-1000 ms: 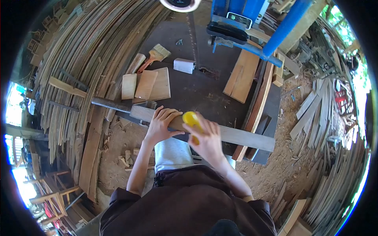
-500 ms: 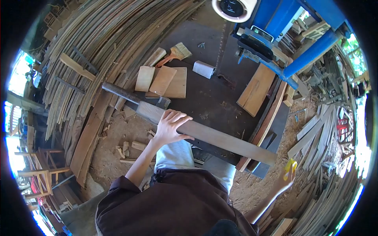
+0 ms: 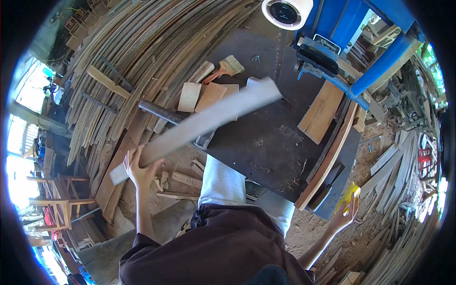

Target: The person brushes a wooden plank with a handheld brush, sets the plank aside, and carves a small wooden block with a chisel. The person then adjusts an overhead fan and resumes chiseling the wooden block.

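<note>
My left hand grips a long wooden board near its lower-left end. The board slants up to the right over the dark table, its far end slightly blurred and partly covering a small whitish block. Off the table's right side, my right hand is closed around a yellow object, whose exact kind I cannot make out. Beyond the board lie a paintbrush and several short wood pieces. A metal bar sticks out from the table's left edge.
A blue machine with an upright saw blade stands at the table's back. Wood strips lie along the right edge. Stacked lumber fills the left; planks lie on the right floor.
The board has swung from sloping down rightward to slanting up rightward. My left hand has moved left with it and now holds it near its end. My right hand keeps the yellow object.
</note>
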`<act>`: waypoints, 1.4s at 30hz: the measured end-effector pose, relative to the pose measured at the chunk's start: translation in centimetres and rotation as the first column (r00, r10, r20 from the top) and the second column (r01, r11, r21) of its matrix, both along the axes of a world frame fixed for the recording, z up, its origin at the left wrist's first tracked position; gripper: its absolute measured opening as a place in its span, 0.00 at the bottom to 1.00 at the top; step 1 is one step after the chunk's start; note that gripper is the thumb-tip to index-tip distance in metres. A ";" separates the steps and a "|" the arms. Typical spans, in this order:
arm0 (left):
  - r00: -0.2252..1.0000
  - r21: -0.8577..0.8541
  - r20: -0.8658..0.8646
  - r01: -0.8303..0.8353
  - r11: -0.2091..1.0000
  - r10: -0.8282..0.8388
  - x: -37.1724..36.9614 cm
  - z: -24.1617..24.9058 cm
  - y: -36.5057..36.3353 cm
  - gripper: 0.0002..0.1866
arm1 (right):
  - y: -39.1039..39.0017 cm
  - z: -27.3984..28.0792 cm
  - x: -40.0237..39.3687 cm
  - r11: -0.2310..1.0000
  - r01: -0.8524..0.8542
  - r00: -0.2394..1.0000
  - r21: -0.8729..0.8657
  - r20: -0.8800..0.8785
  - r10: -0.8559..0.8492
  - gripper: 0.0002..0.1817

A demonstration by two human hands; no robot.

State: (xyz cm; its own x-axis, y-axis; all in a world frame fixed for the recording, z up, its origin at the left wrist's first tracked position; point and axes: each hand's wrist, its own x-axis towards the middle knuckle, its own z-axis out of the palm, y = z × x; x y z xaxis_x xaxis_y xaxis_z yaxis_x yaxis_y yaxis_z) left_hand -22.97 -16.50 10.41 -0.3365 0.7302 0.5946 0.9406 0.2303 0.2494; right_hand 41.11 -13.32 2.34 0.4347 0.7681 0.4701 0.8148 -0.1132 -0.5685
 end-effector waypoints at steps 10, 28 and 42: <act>0.901 0.065 0.197 -0.405 0.912 0.386 -2.4 -4.5 10.6 0.33 | 1.8 1.8 -2.8 0.985 -0.170 0.985 0.042 -0.007 0.171 0.24; 0.961 -0.205 0.007 -0.268 0.941 0.275 -3.2 -8.0 15.6 0.36 | -1.7 2.1 -3.6 0.993 -0.097 0.971 -0.061 -0.227 0.081 0.25; 0.977 0.144 0.092 0.176 0.974 -0.190 2.6 -4.8 14.9 0.26 | -0.6 1.9 -6.0 0.953 -0.302 0.884 0.008 -0.371 0.284 0.29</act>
